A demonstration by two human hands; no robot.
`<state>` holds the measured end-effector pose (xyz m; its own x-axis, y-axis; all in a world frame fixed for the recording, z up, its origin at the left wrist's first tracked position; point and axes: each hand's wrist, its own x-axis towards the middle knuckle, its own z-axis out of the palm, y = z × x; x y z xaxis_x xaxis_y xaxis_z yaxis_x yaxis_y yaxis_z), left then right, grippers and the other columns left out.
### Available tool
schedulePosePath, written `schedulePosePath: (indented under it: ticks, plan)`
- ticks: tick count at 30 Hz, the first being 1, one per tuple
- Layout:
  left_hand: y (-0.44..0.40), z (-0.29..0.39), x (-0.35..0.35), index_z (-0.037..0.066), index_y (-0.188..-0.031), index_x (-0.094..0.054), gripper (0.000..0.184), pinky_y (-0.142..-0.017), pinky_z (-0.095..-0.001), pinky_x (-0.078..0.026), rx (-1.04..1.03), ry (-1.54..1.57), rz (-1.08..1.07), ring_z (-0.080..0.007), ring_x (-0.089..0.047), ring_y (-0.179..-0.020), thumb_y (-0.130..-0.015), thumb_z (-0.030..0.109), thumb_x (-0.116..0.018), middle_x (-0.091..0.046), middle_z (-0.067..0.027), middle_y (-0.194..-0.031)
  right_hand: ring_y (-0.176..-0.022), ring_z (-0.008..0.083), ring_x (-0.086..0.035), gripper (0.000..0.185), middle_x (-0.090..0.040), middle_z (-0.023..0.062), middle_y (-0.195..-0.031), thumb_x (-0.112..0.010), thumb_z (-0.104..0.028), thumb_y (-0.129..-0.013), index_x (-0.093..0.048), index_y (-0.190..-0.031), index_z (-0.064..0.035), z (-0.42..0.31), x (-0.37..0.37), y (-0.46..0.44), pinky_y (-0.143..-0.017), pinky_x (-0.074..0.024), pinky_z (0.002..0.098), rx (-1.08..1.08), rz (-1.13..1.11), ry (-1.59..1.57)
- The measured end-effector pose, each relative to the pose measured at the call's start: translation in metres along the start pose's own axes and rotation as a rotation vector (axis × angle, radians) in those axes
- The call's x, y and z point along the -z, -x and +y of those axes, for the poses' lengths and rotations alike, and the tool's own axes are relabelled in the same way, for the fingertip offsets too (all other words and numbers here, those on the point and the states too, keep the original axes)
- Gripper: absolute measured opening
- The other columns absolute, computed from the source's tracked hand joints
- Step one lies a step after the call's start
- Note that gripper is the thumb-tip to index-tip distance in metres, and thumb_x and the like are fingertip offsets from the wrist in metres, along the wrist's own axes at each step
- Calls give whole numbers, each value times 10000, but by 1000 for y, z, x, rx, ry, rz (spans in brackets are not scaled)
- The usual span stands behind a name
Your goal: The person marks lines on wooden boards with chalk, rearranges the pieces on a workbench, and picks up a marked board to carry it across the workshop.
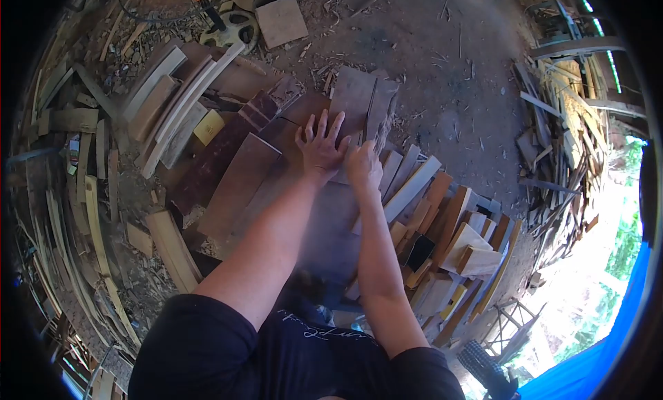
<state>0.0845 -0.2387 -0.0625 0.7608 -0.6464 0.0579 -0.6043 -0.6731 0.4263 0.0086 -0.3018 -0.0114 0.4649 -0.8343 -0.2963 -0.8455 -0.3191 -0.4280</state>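
My left hand (pixel 322 148) lies flat on a brown wooden board (pixel 352 93), its fingers spread and pointing away from me. Close beside it, my right hand (pixel 364 168) is closed at the board's right side. What its fingers hold, if anything, is hidden under the hand. Just beyond the right hand, a dark line separates the board from a narrower, rough-edged strip of wood (pixel 380 113). Under my forearms spreads a dark wooden work surface (pixel 276 200), with another flat board (pixel 242 169) lying on its left part.
Stacked wood offcuts (pixel 442 227) crowd the right side, close to my right forearm. Long planks (pixel 190 100) and a yellow block (pixel 208 127) lie at left. A wheel-shaped base (pixel 231 33) stands at the far side. Scrap wood piles (pixel 559 131) line the right wall.
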Motion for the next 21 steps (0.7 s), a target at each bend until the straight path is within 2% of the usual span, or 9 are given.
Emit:
schedulePosePath:
  ticks: [3,6,7,9,11,13,15,19,21]
  plan:
    - [0,0,-3,354,-1424,-321,583,-1061,-588,-138,9,-3,10,-323,-262,-1349,-878,490,-475,-337,-74,-1468,-777,441,-634,214,-636,274,-783,-477,-227,-923,-453,-927,-14,0,8,50,-687,-502,519,-35,-9,82]
    - [0,0,0,356,-1425,-317,584,-1062,-589,-135,7,17,6,-321,-262,-1349,-878,488,-475,-342,-76,-1464,-775,445,-633,218,-634,277,-784,-474,-226,-922,-453,-927,-9,-4,11,64,-693,-499,526,-101,-64,91]
    - [1,-1,-1,356,-1425,-317,584,-1062,-589,-135,5,13,3,-321,-262,-1349,-878,488,-475,-342,-76,-1464,-775,445,-633,218,-634,277,-784,-474,-226,-922,-453,-927,-9,-2,7,52,-693,-499,526,-104,-67,87]
    - [0,-1,-3,358,-1428,-308,580,-1060,-588,-139,-5,-17,17,-321,-261,-1350,-887,501,-463,-345,-76,-1462,-769,450,-631,226,-634,282,-783,-478,-231,-918,-429,-963,-15,4,0,8,-708,-489,540,30,19,61]
    - [-1,0,-2,358,-1427,-310,577,-1060,-588,-140,-7,-15,24,-320,-261,-1349,-889,499,-462,-344,-75,-1462,-766,449,-632,227,-634,281,-777,-480,-232,-918,-429,-963,-16,0,0,0,-704,-491,538,37,24,44]
    - [1,1,-2,358,-1427,-311,574,-1060,-587,-140,-5,-4,22,-320,-262,-1349,-890,496,-462,-343,-73,-1463,-763,448,-633,227,-634,281,-771,-483,-233,-917,-428,-963,-17,-3,5,12,-701,-493,536,36,24,39]
    - [0,2,-3,354,-1424,-317,576,-1061,-588,-141,8,-21,11,-318,-263,-1348,-885,483,-472,-345,-75,-1461,-764,440,-636,219,-636,272,-773,-480,-223,-919,-461,-940,-6,-5,13,51,-698,-499,525,-69,-33,90]
    - [1,1,-1,355,-1424,-319,573,-1062,-589,-142,-1,-9,7,-318,-260,-1350,-886,483,-471,-340,-75,-1462,-769,438,-637,219,-637,271,-779,-480,-226,-919,-464,-939,-9,-3,9,44,-696,-502,523,-92,-50,95]
    - [0,1,-1,351,-1425,-318,567,-1058,-590,-146,-11,-19,17,-322,-261,-1349,-894,491,-461,-334,-76,-1464,-770,442,-637,229,-636,279,-774,-498,-229,-912,-438,-971,-16,-2,7,0,-695,-500,524,45,14,51]
